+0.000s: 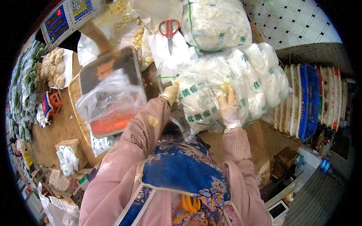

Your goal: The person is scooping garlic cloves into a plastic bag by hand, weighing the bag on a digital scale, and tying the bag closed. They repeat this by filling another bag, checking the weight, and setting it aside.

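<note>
In front of me lies a large clear plastic bag with green print (pixel 198 99), filled with pale contents. My left hand (pixel 171 91), in a thin glove, is at the bag's left end, fingertips against the plastic; whether it grips is unclear. My gloved right hand (pixel 229 103) rests palm up on the bag, its fingers curled near a small pale yellow piece (pixel 224 86). Red-handled scissors (pixel 169 32) lie on white sheets beyond the bag. Left of my hands, a crumpled clear plastic bag (pixel 113 94) lies over a rectangular tray (pixel 141 82).
Another full plastic bag (pixel 216 24) stands behind. A digital scale display (pixel 66 19) is at upper left, with another person's forearm (pixel 97 36) below it, near peeled garlic cloves (pixel 138 38). Stacked plastic baskets (pixel 308 101) are at right. A cardboard box (pixel 77 152) sits at lower left.
</note>
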{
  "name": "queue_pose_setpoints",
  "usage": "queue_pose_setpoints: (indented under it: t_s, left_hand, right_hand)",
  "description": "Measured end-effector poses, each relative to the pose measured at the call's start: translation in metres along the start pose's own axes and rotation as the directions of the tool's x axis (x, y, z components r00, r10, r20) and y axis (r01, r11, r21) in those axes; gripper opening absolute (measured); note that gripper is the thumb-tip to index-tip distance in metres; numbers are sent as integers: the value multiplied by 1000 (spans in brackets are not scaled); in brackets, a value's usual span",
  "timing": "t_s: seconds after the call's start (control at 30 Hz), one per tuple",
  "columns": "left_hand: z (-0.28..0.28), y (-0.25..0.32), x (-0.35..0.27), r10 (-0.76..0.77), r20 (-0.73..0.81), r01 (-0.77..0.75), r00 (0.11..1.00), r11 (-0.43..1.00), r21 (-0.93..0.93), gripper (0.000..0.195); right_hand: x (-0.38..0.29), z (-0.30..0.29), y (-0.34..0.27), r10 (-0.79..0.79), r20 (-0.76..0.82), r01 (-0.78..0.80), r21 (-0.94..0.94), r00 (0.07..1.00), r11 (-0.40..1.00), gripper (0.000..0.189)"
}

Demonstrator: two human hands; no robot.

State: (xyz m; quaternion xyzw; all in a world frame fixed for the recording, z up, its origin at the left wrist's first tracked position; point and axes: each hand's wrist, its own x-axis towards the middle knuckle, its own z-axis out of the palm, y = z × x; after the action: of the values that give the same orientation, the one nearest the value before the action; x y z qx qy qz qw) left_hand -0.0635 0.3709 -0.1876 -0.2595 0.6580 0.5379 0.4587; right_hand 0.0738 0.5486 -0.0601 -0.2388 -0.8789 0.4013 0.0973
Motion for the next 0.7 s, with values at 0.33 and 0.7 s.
queue_pose_setpoints:
  t_s: [0.33,0.7]
  left_hand:
    - [-7,16,-85,385,160,-400,909,913,76,44]
    - [-2,15,-197,807,552,-961,211,67,270,37]
  right_hand:
    - [19,-12,-9,251,82,-243,645,965,724,41]
    - [38,14,-30,232,345,-386,493,910,780,78]
